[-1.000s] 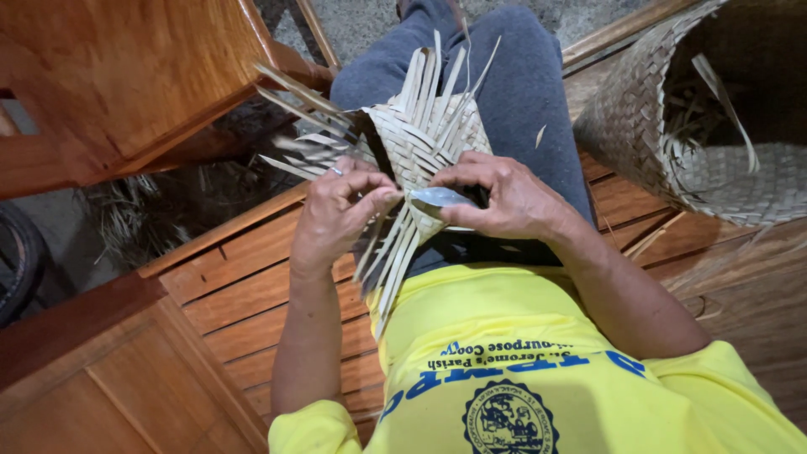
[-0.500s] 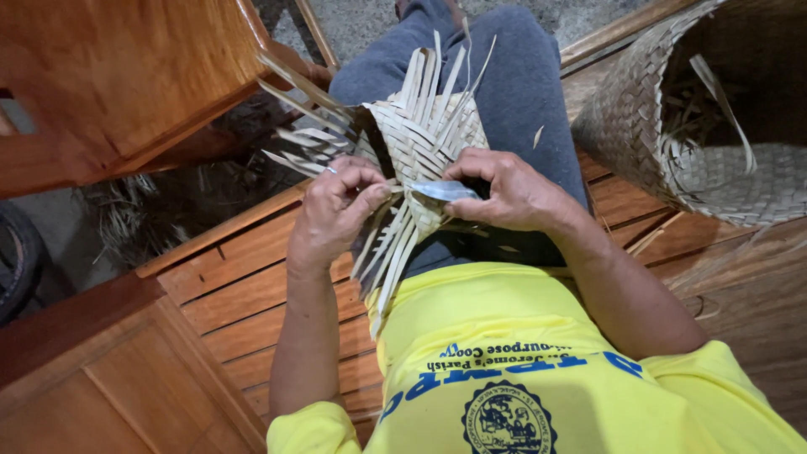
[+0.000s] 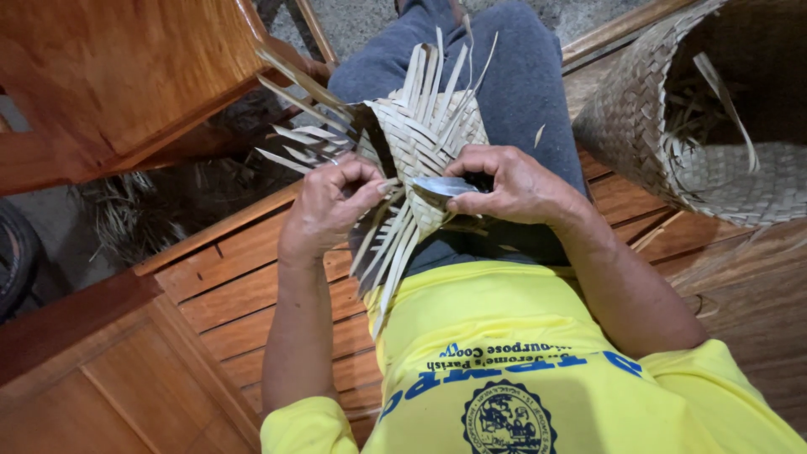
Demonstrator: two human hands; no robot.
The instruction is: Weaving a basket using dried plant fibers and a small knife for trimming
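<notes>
Large woven basket [image 3: 672, 126] at right on slatted wooden bench [image 3: 252, 294]. Wooden chair [image 3: 118, 76] upper left. Dry leaf scraps [image 3: 160, 210] on floor below chair.

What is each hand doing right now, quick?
Left hand: fingers closed, pinching loose strips of the woven mat.
Right hand: closed on a small metal blade, pressed against the mat.

left hand [image 3: 329, 202] shifted slightly, pulling strip [image 3: 388, 187]
</notes>
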